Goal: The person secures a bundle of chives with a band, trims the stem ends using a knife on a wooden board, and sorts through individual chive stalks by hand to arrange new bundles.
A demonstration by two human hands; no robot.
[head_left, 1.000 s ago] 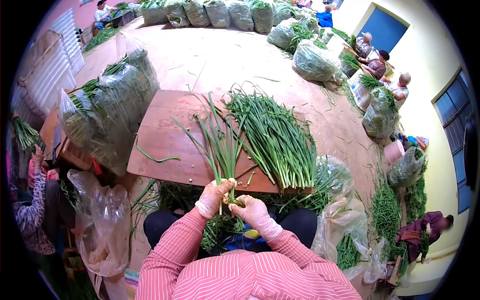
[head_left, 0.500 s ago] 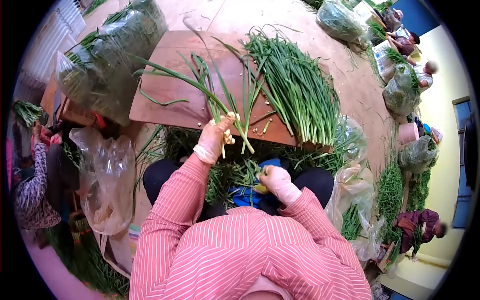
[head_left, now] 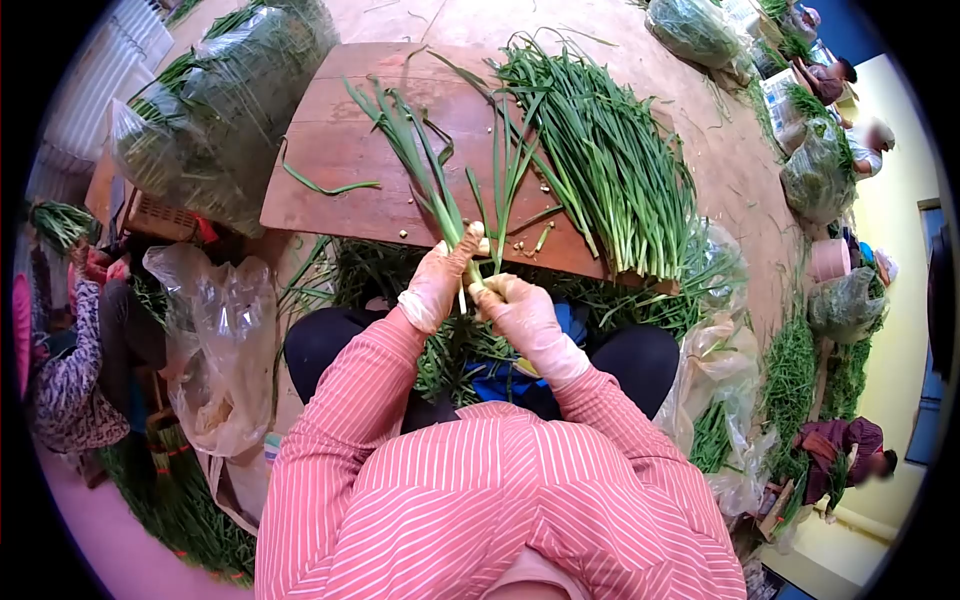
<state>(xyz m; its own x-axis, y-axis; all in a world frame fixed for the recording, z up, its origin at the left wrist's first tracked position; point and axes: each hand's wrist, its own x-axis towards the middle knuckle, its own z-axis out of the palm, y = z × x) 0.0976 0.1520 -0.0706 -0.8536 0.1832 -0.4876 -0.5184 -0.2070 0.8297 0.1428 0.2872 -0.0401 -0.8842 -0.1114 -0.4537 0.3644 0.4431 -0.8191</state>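
My left hand (head_left: 437, 283), in a thin glove, is closed around a few long green stalks (head_left: 425, 175) whose leaves point up and left over the wooden board (head_left: 330, 130). Beside it my right hand (head_left: 517, 312), also gloved, has its fingers pinched at the pale lower ends of the stalks, close to the left fingers. Some loose stalks (head_left: 508, 185) lie on the board just beyond my hands. A large pile of green stalks (head_left: 610, 160) covers the board's right side, pale ends toward me. Small cut bits lie near the front edge.
A big plastic bag of greens (head_left: 225, 120) stands left of the board, an empty-looking clear bag (head_left: 220, 350) nearer me. Leaf scraps (head_left: 445, 365) lie between my knees. Co-workers sit at the left (head_left: 75, 370) and right (head_left: 840, 455). More filled bags (head_left: 820, 170) stand at the right.
My right hand first dropped away toward my lap, then came back up to the stalks beside my left hand. The view has tilted down, and the held stalks now lean up and left.
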